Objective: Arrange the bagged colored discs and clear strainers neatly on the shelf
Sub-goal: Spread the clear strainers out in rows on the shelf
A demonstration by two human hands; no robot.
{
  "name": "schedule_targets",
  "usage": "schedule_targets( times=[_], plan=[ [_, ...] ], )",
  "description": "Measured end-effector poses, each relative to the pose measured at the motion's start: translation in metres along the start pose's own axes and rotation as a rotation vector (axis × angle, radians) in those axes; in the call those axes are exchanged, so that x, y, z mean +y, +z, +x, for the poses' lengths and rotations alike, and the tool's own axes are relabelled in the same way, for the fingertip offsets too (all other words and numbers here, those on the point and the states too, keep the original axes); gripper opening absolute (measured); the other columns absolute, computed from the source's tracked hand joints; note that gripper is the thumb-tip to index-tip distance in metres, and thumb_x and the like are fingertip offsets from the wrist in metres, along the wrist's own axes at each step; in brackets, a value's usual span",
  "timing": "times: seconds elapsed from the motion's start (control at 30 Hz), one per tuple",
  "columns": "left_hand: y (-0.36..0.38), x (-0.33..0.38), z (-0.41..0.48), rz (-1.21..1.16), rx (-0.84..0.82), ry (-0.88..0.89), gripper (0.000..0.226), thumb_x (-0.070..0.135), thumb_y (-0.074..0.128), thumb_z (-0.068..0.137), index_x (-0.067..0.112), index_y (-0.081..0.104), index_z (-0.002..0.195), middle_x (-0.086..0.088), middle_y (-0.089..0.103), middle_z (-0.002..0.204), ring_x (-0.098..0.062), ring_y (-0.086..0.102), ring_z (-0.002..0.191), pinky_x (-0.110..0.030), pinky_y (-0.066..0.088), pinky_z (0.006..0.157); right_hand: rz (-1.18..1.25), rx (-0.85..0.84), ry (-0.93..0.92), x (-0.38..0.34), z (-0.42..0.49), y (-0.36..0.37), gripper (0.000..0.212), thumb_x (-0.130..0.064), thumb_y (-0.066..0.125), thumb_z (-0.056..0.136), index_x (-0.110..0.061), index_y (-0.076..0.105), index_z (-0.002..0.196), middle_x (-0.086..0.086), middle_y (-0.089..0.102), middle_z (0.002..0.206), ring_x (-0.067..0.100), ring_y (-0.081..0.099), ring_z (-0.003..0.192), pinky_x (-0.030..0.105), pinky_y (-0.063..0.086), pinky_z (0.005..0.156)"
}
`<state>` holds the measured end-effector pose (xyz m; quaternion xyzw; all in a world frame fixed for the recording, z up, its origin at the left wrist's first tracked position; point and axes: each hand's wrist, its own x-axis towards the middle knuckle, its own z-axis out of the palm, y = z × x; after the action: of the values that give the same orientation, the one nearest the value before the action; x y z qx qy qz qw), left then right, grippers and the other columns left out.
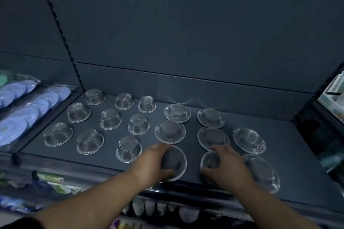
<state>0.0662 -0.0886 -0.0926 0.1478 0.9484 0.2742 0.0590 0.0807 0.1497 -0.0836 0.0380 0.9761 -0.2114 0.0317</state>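
Left grip (156,163) curls round a wide-rimmed mesh strainer (177,163). Right grip (229,170) clamps a smaller strainer (209,161). Both sit by the shelf (297,176) front edge, so a careless slide could drop either (or shove the neighbouring strainer (260,173) just right).

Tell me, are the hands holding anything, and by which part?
Yes. The left hand grips a wide-rimmed strainer across its rim; the right hand grips the next strainer likewise.
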Motion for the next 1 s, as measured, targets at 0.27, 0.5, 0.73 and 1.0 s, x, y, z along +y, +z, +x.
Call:
schedule_targets(
  times=[0.27,0.5,0.73,1.0],
  plan=[
    [-0.001,-0.005,0.005,-0.069,0.018,0.075,0.079,0.042,0.074,0.073,0.027,0.037,0.142,0.009,0.040,0.143,-0.007,0.040,0.129,-0.012,0.027,0.099,0.135,0.143,0.016,-0.013,-0.011,0.000,0.059,-0.037,0.080,0.064,-0.031,0.059,0.118,-0.010,0.055,0.114,0.009,0.056,0.104,0.015,0.036,0.084],
    [0.000,-0.014,0.008,-0.037,-0.035,0.102,0.078,0.044,0.073,0.071,0.030,0.038,0.140,0.009,0.041,0.137,-0.009,0.039,0.126,-0.017,0.031,0.101,0.493,0.219,0.150,-0.025,-0.007,-0.009,0.047,-0.028,0.084,0.067,-0.028,0.063,0.109,-0.014,0.063,0.102,-0.001,0.059,0.088,0.024,0.049,0.084],
    [0.001,-0.008,0.013,0.003,-0.003,0.167,0.078,0.053,0.068,0.075,0.029,0.036,0.143,0.013,0.032,0.142,-0.009,0.031,0.132,-0.019,0.026,0.108,0.937,0.362,0.327,0.009,0.010,-0.028,0.053,-0.035,0.088,0.061,-0.022,0.066,0.107,0.000,0.069,0.107,0.013,0.067,0.096,0.033,0.051,0.094],
    [0.019,0.038,0.031,-0.038,-0.105,0.327,0.071,0.054,0.066,0.079,0.032,0.039,0.141,0.015,0.034,0.142,-0.005,0.033,0.130,-0.013,0.024,0.101,0.577,0.430,0.356,0.032,0.044,-0.066,0.050,-0.031,0.083,0.069,-0.019,0.063,0.114,-0.005,0.065,0.103,0.013,0.062,0.092,0.026,0.047,0.087]
  ],
)
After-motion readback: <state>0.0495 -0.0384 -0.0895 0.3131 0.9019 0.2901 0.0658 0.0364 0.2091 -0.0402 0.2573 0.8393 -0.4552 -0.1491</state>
